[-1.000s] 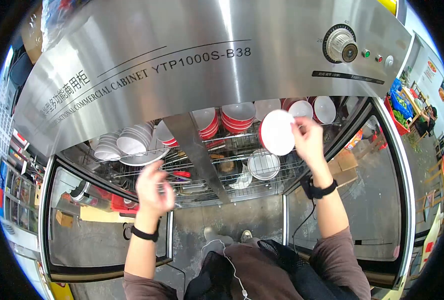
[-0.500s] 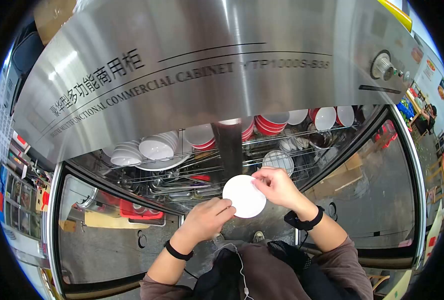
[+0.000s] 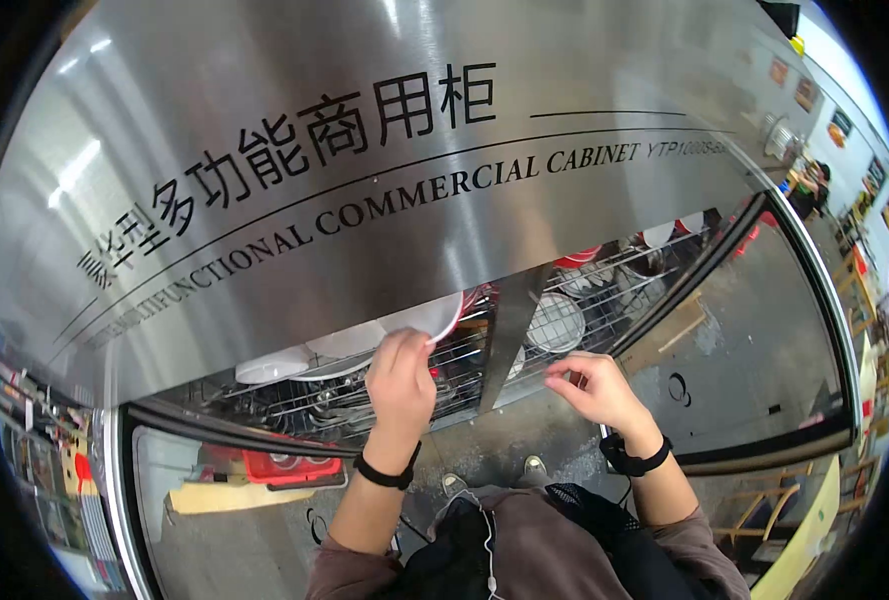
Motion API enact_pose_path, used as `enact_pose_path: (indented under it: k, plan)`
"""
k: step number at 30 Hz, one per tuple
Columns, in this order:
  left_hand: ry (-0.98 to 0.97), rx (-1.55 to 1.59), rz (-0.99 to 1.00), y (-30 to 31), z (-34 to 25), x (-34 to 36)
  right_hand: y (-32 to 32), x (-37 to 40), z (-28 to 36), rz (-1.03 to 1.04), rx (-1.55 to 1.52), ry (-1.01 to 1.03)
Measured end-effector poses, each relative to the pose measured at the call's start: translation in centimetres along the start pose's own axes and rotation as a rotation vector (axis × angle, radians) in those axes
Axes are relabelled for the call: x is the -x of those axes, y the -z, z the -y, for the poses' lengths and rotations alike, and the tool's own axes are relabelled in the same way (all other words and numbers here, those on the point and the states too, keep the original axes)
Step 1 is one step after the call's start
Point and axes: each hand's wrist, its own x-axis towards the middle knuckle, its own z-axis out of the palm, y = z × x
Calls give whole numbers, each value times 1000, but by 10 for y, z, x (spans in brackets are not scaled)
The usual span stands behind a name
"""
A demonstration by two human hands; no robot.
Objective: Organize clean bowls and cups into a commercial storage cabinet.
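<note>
My left hand [image 3: 402, 375] is raised to the shelf at the cabinet's lower edge, its fingers closed on the near rim of a white bowl [image 3: 427, 318] with a thin red edge. The metal front partly covers the bowl. Beside it lie more white bowls [image 3: 350, 341] and a white dish [image 3: 273, 366]. To the right of the centre post [image 3: 513, 340], my right hand [image 3: 593, 388] hangs just below the wire shelf with curled fingers and thumb drawn in, nothing showing in them. A round white container [image 3: 556, 323] stands behind the wires near it.
The steel cabinet front [image 3: 385, 110] spans the top. Glass doors stand open on the left [image 3: 225, 510] and right [image 3: 755, 370]. Red bowls [image 3: 577, 257] sit on the right shelf; a red basket [image 3: 290, 464] shows through the left door. A seated person [image 3: 813, 190] is far right.
Both hands held a round white dish below the shelf; my right hand has let go and moved right and down. My left hand has risen to the shelf, and the view has shifted left.
</note>
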Motion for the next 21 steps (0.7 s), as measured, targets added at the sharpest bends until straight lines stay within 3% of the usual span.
enact_pose_path:
  k: [5, 11, 21]
  plan:
    - [90, -34, 67, -29, 23, -12, 2, 32, -3, -156, 93, -157]
    - [4, -15, 92, -50, 39, -11, 13, 62, -16, -316, 93, -283]
    - [8, -154, 211, -60, 33, -7, 65, 60, -93, -466, 16, -284]
